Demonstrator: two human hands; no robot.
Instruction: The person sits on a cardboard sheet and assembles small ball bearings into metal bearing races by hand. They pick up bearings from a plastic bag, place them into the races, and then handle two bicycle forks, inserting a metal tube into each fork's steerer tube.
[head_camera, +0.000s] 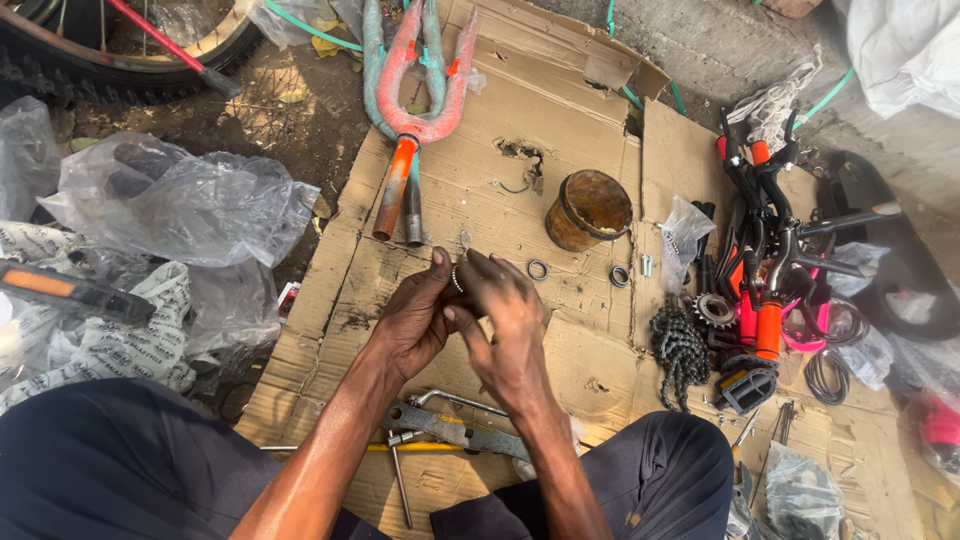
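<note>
My left hand and my right hand meet over a sheet of brown cardboard. Between the fingertips they hold a small metal bearing ring, gripped by both hands. On the cardboard just right of the hands lie two more small rings, one ring closer and a darker ring farther right. A rusty tin can with yellowish grease stands beyond them. Below my wrists lies a grey wrench beside thin metal rods.
A pink and teal bicycle fork lies at the top. A bicycle chain, a sprocket, pedals, black handlebars with orange grips crowd the right. Plastic bags and a tyre sit left.
</note>
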